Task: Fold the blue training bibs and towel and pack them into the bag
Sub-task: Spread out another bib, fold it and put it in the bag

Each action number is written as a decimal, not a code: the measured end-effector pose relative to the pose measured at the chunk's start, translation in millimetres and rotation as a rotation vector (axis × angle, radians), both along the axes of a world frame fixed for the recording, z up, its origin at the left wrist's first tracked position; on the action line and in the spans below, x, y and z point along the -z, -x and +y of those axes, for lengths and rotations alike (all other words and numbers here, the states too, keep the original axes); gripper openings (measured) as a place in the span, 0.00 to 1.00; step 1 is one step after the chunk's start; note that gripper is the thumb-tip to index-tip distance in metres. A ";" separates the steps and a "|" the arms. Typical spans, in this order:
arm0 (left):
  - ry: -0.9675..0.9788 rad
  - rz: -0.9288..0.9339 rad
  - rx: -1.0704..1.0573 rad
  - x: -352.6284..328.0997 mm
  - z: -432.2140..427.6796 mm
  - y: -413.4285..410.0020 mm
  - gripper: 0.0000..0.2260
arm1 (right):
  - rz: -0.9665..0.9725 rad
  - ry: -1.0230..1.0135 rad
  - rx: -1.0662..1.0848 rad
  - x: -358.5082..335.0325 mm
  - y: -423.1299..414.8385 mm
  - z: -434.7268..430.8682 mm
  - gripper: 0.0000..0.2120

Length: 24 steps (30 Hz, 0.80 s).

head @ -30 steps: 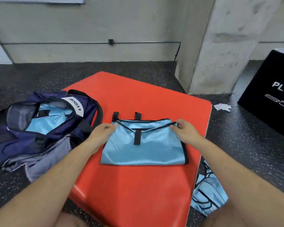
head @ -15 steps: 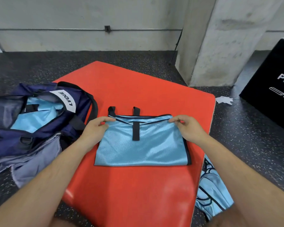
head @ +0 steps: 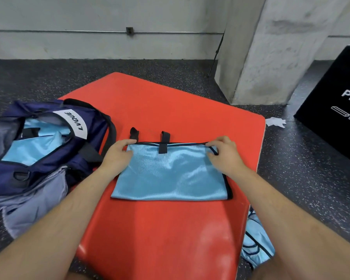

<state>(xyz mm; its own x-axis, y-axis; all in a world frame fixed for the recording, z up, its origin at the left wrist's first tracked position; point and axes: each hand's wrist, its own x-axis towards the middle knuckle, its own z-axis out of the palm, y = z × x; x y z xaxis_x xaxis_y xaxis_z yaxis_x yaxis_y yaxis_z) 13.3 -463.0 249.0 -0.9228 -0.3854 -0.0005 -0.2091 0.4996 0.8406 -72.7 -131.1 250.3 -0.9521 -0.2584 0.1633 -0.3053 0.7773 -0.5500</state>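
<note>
Blue training bib (head: pixel 170 174), folded mid red mat (head: pixel 170 102); our left hand (head: pixel 117 154) and right hand (head: pixel 224 154) pinch its far corners.

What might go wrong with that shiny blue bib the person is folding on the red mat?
The folded bib looks slick; pinched only at its top corners by the left hand and right hand, its layers may slide apart when lifted. Its black straps stick out and might snag at the open bag. A crumpled bib lies beside the mat, easy to overlook.
</note>
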 end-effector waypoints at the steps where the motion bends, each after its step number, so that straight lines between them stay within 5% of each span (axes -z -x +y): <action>1: 0.119 0.009 0.021 3.6 -0.2 0.9 0.16 | 0.085 -0.101 0.021 -0.2 -1.8 -2.7 0.11; 4: 0.353 0.048 -0.017 6.6 3.6 -0.2 0.16 | 0.185 -0.089 -0.152 -10.6 -12.7 -23.8 0.09; 8: 0.469 0.103 0.034 1.8 14.2 -4.7 0.15 | -0.019 -0.095 -0.431 -7.3 -28.1 -57.5 0.17; 19: 0.452 0.109 0.230 16.5 8.9 -11.7 0.14 | -0.114 0.023 -0.402 -5.3 -23.5 -89.4 0.41; 21: 0.475 0.096 0.223 16.5 10.4 -11.7 0.15 | -0.112 0.078 -0.358 -9.4 -22.0 -90.0 0.39; 24: 0.531 0.057 0.232 14.0 12.8 -13.0 0.19 | -0.002 -0.184 -0.354 -7.2 -20.0 -89.3 0.27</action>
